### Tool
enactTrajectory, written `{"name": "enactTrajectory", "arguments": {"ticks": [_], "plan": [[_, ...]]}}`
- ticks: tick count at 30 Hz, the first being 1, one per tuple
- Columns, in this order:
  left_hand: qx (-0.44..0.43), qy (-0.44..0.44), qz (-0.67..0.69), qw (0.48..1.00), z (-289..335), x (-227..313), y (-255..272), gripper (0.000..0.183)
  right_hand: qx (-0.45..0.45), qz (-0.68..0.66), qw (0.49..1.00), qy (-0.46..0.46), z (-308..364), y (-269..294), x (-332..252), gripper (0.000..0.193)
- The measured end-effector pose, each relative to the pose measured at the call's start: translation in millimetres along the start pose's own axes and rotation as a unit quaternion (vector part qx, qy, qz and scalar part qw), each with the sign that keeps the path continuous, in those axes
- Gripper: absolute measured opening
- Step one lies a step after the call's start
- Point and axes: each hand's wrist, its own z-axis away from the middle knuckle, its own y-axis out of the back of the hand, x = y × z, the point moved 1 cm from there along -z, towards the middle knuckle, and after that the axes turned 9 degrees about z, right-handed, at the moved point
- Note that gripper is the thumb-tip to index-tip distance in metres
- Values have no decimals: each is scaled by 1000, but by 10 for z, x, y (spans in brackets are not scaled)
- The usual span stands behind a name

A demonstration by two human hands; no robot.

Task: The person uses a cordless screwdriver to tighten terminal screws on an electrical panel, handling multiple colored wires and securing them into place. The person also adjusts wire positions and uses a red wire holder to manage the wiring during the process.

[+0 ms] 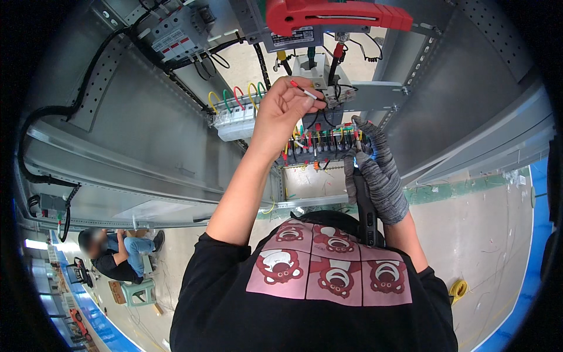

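My bare left hand pinches a thin wire with a red tip and a white sleeve between thumb and fingers. In a grey knitted glove, my right hand is wrapped round a black cordless screwdriver, its body pointing down toward my chest. A small bluish light glows near its upper end, beside the right end of the terminal block. Many coloured wires run into that block. Behind my left hand, a grey device is partly hidden.
White breakers with looped wires sit left of my left hand. A red handle crosses the top. Metal cabinet walls enclose both sides. At lower left, a person sits near a green stool. Yellow coil lies on the floor.
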Motion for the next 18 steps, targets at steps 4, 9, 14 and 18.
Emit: {"name": "enactTrajectory", "arguments": {"ticks": [4, 9, 14, 18], "plan": [[4, -2, -9, 1000, -19, -35, 33, 34, -1, 2, 1000, 4, -18, -3, 5, 47], [64, -52, -16, 996, -23, -11, 18, 35, -3, -3, 1000, -4, -26, -6, 4, 48], [77, -54, -1, 996, -19, 12, 47, 36, -11, 4, 1000, 0, -34, -21, -12, 48], [84, -57, 12, 995, -20, 58, 97, 35, -10, 2, 1000, 3, -34, -31, -13, 48]]}}
